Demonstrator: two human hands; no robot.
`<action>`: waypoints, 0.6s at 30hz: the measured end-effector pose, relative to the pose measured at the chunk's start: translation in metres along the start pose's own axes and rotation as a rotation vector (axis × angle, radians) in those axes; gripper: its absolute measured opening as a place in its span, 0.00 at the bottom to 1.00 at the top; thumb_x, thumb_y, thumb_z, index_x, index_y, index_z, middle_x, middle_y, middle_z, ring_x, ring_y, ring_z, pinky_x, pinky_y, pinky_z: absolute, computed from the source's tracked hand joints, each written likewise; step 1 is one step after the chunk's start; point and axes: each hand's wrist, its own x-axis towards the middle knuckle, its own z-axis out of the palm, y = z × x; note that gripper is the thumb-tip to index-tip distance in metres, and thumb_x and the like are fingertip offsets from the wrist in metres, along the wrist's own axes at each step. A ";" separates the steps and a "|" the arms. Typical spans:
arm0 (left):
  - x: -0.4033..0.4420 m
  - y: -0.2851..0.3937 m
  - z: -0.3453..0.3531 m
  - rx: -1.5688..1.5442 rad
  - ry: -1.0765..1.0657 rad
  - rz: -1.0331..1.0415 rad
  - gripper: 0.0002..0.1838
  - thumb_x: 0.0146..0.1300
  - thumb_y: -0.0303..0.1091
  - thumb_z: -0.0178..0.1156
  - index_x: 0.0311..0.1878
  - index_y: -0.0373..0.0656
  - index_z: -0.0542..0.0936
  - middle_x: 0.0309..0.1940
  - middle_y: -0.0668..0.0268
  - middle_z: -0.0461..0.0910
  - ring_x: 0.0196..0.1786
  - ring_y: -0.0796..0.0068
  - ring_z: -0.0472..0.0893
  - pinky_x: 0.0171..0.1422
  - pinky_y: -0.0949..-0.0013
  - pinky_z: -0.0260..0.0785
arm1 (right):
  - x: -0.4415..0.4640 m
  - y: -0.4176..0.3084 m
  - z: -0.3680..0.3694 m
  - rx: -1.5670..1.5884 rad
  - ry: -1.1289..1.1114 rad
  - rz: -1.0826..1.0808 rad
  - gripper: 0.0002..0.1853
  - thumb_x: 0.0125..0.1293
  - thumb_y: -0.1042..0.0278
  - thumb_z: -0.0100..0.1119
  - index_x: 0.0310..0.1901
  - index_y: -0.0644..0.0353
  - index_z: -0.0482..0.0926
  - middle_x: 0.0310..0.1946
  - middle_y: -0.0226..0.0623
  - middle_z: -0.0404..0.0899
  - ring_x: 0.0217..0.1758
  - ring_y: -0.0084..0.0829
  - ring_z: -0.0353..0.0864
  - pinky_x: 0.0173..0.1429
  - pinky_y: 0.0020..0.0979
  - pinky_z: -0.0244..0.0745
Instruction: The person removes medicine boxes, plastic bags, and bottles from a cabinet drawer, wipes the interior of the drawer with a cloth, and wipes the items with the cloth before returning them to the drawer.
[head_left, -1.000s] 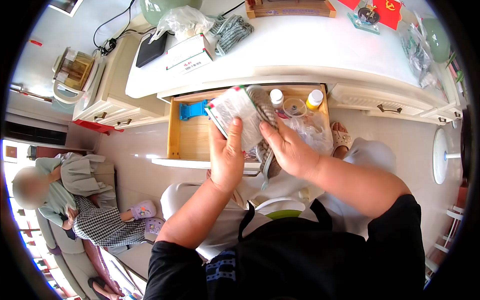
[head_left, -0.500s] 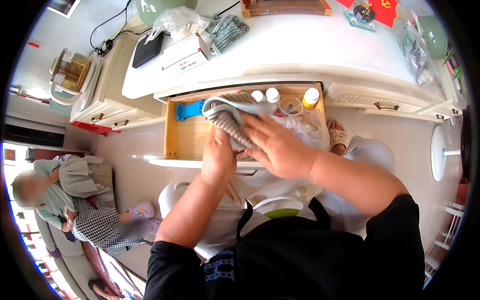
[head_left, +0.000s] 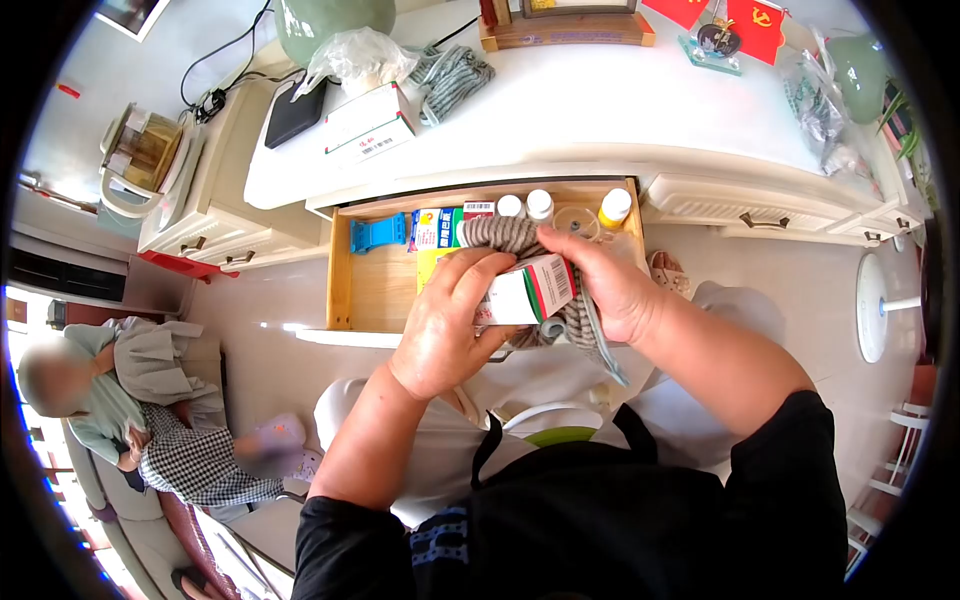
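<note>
My left hand [head_left: 445, 320] is closed around a small white box [head_left: 515, 300] with a green and red stripe and a barcode end. In my right hand [head_left: 622, 285] is a brown-grey striped cloth [head_left: 498, 234], pressed against the box's far and right sides, its pale edge hanging down. Both hands are over the front of an open wooden drawer [head_left: 341, 275]. Inside it are a blue plastic piece [head_left: 378, 234], a colorful packet [head_left: 437, 228], white-capped bottles [head_left: 540, 206] and a yellow bottle with a white cap [head_left: 614, 208]. My hands and the cloth hide part of the contents.
On the white tabletop [head_left: 600, 110] above lie a white box [head_left: 370, 122], a black flat case [head_left: 295, 112], another striped cloth [head_left: 455, 82] and a plastic bag [head_left: 360, 58]. A seated person [head_left: 165, 420] is at the left; a round white stand [head_left: 873, 308] is at the right.
The cloth was bunched over the box between my hands; now it is opened out to the right, and the box shows plainly. My right hand has shifted right, uncovering packets in the drawer.
</note>
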 end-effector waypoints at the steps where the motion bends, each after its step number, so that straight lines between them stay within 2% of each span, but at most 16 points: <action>1: 0.000 0.001 0.001 -0.004 0.001 0.007 0.33 0.37 0.23 0.67 0.52 0.39 0.68 0.49 0.55 0.69 0.53 0.57 0.69 0.54 0.62 0.65 | 0.000 0.001 -0.001 -0.002 0.005 -0.006 0.16 0.64 0.53 0.48 0.41 0.59 0.74 0.33 0.31 0.78 0.32 0.22 0.78 0.37 0.24 0.75; 3: 0.001 0.005 0.004 0.138 0.296 -0.054 0.38 0.38 0.21 0.67 0.57 0.40 0.64 0.55 0.55 0.64 0.59 0.58 0.65 0.57 0.61 0.64 | 0.003 -0.001 -0.001 -0.039 -0.060 -0.083 0.16 0.64 0.54 0.49 0.43 0.60 0.73 0.34 0.32 0.78 0.36 0.22 0.78 0.41 0.24 0.74; 4: -0.002 -0.002 0.014 -0.103 0.452 -0.175 0.46 0.36 0.22 0.70 0.62 0.41 0.58 0.58 0.52 0.59 0.60 0.54 0.63 0.59 0.58 0.62 | 0.004 -0.001 -0.001 -0.064 -0.045 -0.143 0.16 0.63 0.56 0.49 0.43 0.61 0.73 0.35 0.32 0.77 0.38 0.21 0.77 0.44 0.25 0.73; 5: -0.003 0.004 0.019 -0.358 0.463 -0.344 0.47 0.44 0.19 0.63 0.66 0.42 0.47 0.62 0.57 0.53 0.64 0.63 0.58 0.65 0.63 0.56 | 0.003 -0.001 0.003 -0.083 -0.043 -0.195 0.19 0.63 0.56 0.51 0.45 0.64 0.71 0.37 0.34 0.77 0.40 0.22 0.76 0.47 0.26 0.71; 7: -0.001 0.000 0.027 -0.869 0.475 -0.460 0.50 0.47 0.21 0.64 0.67 0.42 0.40 0.63 0.57 0.49 0.65 0.62 0.56 0.61 0.58 0.60 | 0.007 0.001 0.007 -0.178 0.066 -0.307 0.23 0.63 0.55 0.51 0.50 0.67 0.67 0.41 0.37 0.75 0.40 0.24 0.76 0.47 0.25 0.70; 8: 0.000 0.003 0.025 -1.048 0.366 -0.467 0.53 0.49 0.23 0.63 0.67 0.43 0.34 0.64 0.57 0.48 0.66 0.62 0.55 0.64 0.59 0.55 | 0.002 0.001 0.012 -0.216 0.095 -0.355 0.26 0.63 0.54 0.51 0.53 0.68 0.63 0.43 0.40 0.74 0.42 0.25 0.75 0.47 0.25 0.70; 9: -0.001 0.000 0.028 -1.120 0.304 -0.388 0.57 0.48 0.27 0.65 0.67 0.44 0.29 0.64 0.57 0.48 0.66 0.62 0.54 0.67 0.60 0.50 | 0.001 0.001 0.012 -0.343 0.090 -0.402 0.26 0.63 0.55 0.50 0.53 0.69 0.64 0.42 0.45 0.74 0.45 0.29 0.74 0.48 0.27 0.69; 11: 0.002 0.001 0.024 -1.254 0.243 -0.321 0.59 0.47 0.31 0.67 0.67 0.44 0.27 0.64 0.58 0.49 0.66 0.62 0.54 0.68 0.63 0.46 | 0.010 0.008 -0.004 -0.808 0.189 -0.487 0.23 0.64 0.58 0.48 0.53 0.69 0.63 0.42 0.48 0.73 0.46 0.36 0.74 0.51 0.30 0.67; 13: 0.002 -0.005 0.028 -1.193 0.329 -0.400 0.60 0.45 0.35 0.69 0.67 0.43 0.30 0.63 0.57 0.51 0.64 0.63 0.56 0.67 0.63 0.48 | 0.006 0.015 0.006 -0.909 0.035 -0.687 0.21 0.66 0.62 0.46 0.54 0.69 0.63 0.45 0.50 0.72 0.49 0.41 0.72 0.54 0.33 0.65; 14: 0.003 -0.005 0.029 -1.199 0.352 -0.405 0.59 0.45 0.35 0.69 0.67 0.43 0.31 0.62 0.57 0.53 0.64 0.64 0.57 0.67 0.64 0.50 | 0.000 0.015 0.010 -0.978 -0.004 -0.735 0.19 0.66 0.65 0.44 0.55 0.68 0.62 0.51 0.50 0.69 0.53 0.41 0.70 0.57 0.33 0.63; 15: 0.004 -0.005 0.029 -1.201 0.375 -0.412 0.59 0.45 0.36 0.70 0.68 0.43 0.32 0.61 0.57 0.54 0.63 0.64 0.58 0.66 0.64 0.51 | 0.000 0.020 0.010 -0.991 -0.002 -0.750 0.19 0.67 0.66 0.43 0.57 0.66 0.62 0.56 0.51 0.64 0.61 0.43 0.63 0.62 0.34 0.59; 17: 0.002 -0.005 0.030 -1.150 0.333 -0.415 0.56 0.47 0.38 0.69 0.68 0.43 0.35 0.59 0.58 0.57 0.61 0.66 0.60 0.65 0.65 0.54 | 0.002 0.024 0.006 -1.185 -0.050 -0.937 0.20 0.67 0.65 0.43 0.58 0.65 0.62 0.59 0.51 0.60 0.66 0.46 0.54 0.67 0.36 0.52; 18: -0.001 -0.006 0.031 -1.164 0.275 -0.445 0.55 0.48 0.38 0.68 0.68 0.43 0.36 0.58 0.58 0.59 0.60 0.67 0.62 0.63 0.66 0.55 | 0.000 0.021 0.007 -1.187 -0.057 -0.940 0.20 0.67 0.65 0.43 0.58 0.65 0.62 0.59 0.51 0.60 0.66 0.46 0.54 0.67 0.36 0.52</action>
